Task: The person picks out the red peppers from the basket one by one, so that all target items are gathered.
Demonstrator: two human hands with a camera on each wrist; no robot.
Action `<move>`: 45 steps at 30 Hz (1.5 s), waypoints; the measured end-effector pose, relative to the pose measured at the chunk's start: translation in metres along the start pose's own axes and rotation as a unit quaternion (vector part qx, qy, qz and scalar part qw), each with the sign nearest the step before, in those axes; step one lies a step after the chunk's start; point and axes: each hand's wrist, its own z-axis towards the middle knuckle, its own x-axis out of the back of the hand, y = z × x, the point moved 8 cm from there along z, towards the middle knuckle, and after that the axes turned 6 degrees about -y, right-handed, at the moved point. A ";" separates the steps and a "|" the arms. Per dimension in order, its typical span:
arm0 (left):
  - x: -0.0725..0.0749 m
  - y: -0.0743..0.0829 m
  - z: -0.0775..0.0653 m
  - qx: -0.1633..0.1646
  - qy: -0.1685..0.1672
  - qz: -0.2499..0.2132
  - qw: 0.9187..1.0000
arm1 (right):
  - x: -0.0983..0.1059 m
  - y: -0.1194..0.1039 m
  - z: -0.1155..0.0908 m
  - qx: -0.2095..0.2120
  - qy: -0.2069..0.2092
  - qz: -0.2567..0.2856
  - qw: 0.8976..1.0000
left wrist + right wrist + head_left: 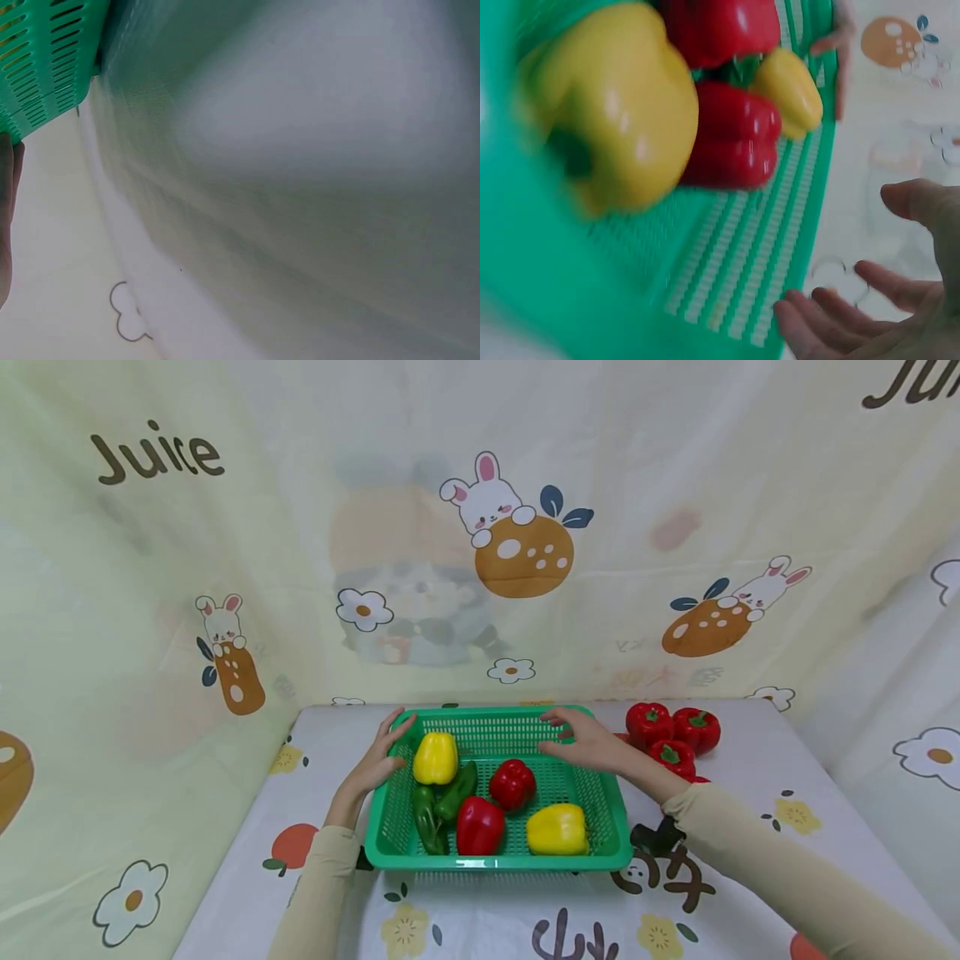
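Note:
A green plastic basket [498, 862] holds a yellow bell pepper [435, 758] at the far left and another yellow pepper [557, 829] at the near right. Between them lie two red bell peppers, one nearer [480, 825] and one farther [512, 784]. Long green peppers [455, 793] lie along the left side. My left hand [377, 762] rests at the basket's far left corner, fingers nearly straight and thumb over the rim; the left wrist view catches only fingers [9, 180] at its edge. Over the far right part of the basket, my right hand [581, 742] hovers with fingers spread, holding nothing.
Several red bell peppers [672, 758] are clustered on the table right of the basket, partly behind the right forearm. A small black object [658, 837] sits by the basket's right side. A printed cloth [360, 668] hangs behind the table [750, 893].

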 end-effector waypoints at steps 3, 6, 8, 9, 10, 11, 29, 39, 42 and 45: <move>0.001 -0.001 0.000 0.000 0.000 -0.002 1.000 | -0.019 -0.003 0.013 -0.031 -0.024 -0.016 0.999; 0.002 -0.002 0.000 -0.001 0.001 -0.001 1.000 | -0.034 -0.004 0.024 -0.062 -0.042 -0.024 0.997; 0.003 -0.003 0.001 -0.003 0.002 -0.001 1.000 | -0.043 -0.003 0.030 -0.080 -0.049 -0.023 0.995; 0.002 -0.003 0.001 -0.004 0.001 -0.001 1.000 | -0.046 -0.002 0.033 -0.090 -0.050 -0.022 0.994; 0.002 -0.003 0.001 -0.005 0.001 -0.003 1.000 | -0.050 -0.001 0.035 -0.098 -0.052 -0.018 0.994; 0.002 -0.004 0.002 -0.005 0.001 -0.005 1.000 | -0.053 0.000 0.037 -0.110 -0.054 -0.017 0.992; 0.001 -0.007 0.003 -0.006 0.001 -0.008 1.000 | -0.088 0.034 0.054 -0.248 -0.078 0.014 0.965; 0.001 -0.005 0.002 -0.001 0.002 0.002 1.000 | -0.085 0.034 0.049 -0.239 -0.071 0.085 0.965; 0.001 -0.004 0.001 -0.004 0.003 0.000 1.000 | -0.082 0.033 0.047 -0.230 -0.067 0.097 0.966; 0.001 -0.004 0.001 -0.006 0.004 -0.003 1.000 | -0.078 0.032 0.045 -0.215 -0.063 0.112 0.968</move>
